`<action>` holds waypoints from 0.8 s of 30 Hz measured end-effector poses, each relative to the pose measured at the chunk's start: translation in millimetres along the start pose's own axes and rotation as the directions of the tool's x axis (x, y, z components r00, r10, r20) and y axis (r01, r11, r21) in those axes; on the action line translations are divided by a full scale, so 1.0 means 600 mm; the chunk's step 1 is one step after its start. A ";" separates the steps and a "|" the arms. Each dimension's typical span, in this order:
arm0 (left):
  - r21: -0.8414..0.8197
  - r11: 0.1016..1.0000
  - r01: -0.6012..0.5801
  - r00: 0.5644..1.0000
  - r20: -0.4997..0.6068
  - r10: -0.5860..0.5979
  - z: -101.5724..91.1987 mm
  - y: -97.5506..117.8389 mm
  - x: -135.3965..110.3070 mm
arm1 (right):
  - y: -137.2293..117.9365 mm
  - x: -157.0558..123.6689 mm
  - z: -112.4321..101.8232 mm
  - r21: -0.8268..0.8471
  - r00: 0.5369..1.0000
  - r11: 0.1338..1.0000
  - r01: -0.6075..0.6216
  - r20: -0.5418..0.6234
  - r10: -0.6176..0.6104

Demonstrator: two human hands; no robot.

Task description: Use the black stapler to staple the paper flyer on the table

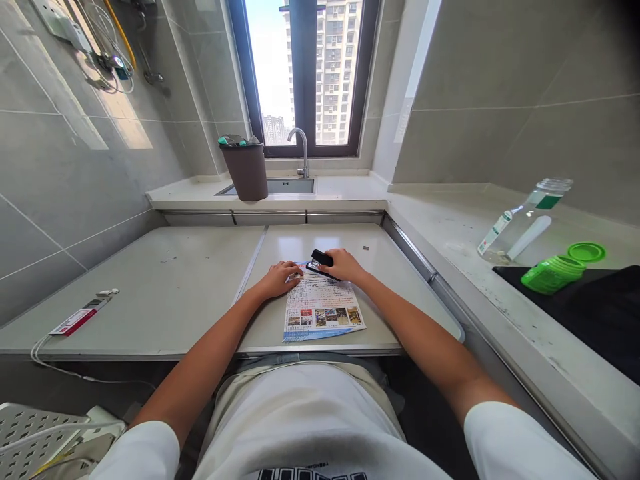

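Note:
A black stapler (323, 259) lies at the top edge of a printed paper leaflet (325, 300), slightly tilted, with its jaw end to the left. My right hand (344, 265) is closed round the stapler's body from the right. At the leaflet's upper left edge, my left hand (281, 279) has its fingers bent over the paper and holds it; the thumb is hard to make out. Text and a row of small pictures cover the leaflet, with a blue band along its bottom. Whether it is one sheet or several cannot be seen.
A small grey staple strip (366, 248) lies right of the stapler on the white table (200, 267). A power strip (83, 317) with a cable is at left. Beyond are a brown bin (245, 172) and sink (290, 187). The right counter holds a clear jar (525, 223) and green bottle (553, 275).

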State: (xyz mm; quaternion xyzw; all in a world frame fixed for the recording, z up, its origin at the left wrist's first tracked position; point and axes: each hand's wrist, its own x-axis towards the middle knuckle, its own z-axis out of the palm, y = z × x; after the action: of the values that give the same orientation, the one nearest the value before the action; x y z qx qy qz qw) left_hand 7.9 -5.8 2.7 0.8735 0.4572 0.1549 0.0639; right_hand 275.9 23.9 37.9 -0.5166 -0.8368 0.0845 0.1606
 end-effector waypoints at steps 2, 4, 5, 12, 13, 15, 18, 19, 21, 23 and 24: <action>0.003 1.000 0.007 1.000 -0.005 -0.007 0.001 -0.002 0.001 | -0.011 0.000 0.016 0.005 0.998 1.000 0.031 0.050 -0.031; -0.002 1.000 0.021 1.000 -0.018 -0.021 0.003 -0.006 0.002 | -0.012 0.000 0.024 0.018 0.996 0.999 0.041 0.080 -0.042; -0.006 1.000 0.028 0.999 -0.028 -0.028 0.004 -0.007 0.003 | -0.010 0.000 0.025 0.033 0.995 0.998 0.045 0.088 -0.048; -0.008 0.999 0.050 0.997 -0.054 -0.050 0.007 -0.017 0.003 | 0.050 0.004 -0.015 0.096 0.973 0.995 -0.015 0.231 -0.008; -0.004 0.999 0.050 0.997 -0.054 -0.050 0.007 -0.017 0.003 | 0.065 0.005 -0.024 0.099 0.963 0.994 -0.050 0.270 0.022; 0.003 0.999 0.048 0.997 -0.053 -0.048 0.007 -0.018 0.002 | 0.098 0.003 -0.041 0.102 0.928 0.986 -0.134 0.361 0.089; 0.005 0.999 0.047 0.998 -0.046 -0.047 0.006 -0.018 0.001 | 0.151 -0.004 -0.066 0.083 0.890 0.972 -0.221 0.424 0.166; 0.005 0.999 0.048 0.998 -0.042 -0.048 0.006 -0.018 0.001 | 0.168 -0.007 -0.072 0.077 0.884 0.968 -0.238 0.431 0.183; 0.004 0.999 0.052 0.998 -0.036 -0.052 0.005 -0.017 0.001 | 0.196 -0.012 -0.083 0.068 0.881 0.963 -0.260 0.426 0.207; 0.004 0.999 0.053 0.998 -0.035 -0.053 0.004 -0.016 0.001 | 0.214 -0.018 -0.089 0.078 0.874 0.956 -0.282 0.432 0.222; 0.004 0.999 0.052 0.998 -0.036 -0.052 0.004 -0.016 0.001 | 0.219 -0.020 -0.091 0.092 0.869 0.952 -0.291 0.443 0.223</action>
State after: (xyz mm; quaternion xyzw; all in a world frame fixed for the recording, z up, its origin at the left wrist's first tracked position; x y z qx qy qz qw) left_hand 1.7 0.1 -2.0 0.8584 0.4813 0.1678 0.0577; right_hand 410.4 71.4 46.5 -0.5782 -0.7659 0.2811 0.0005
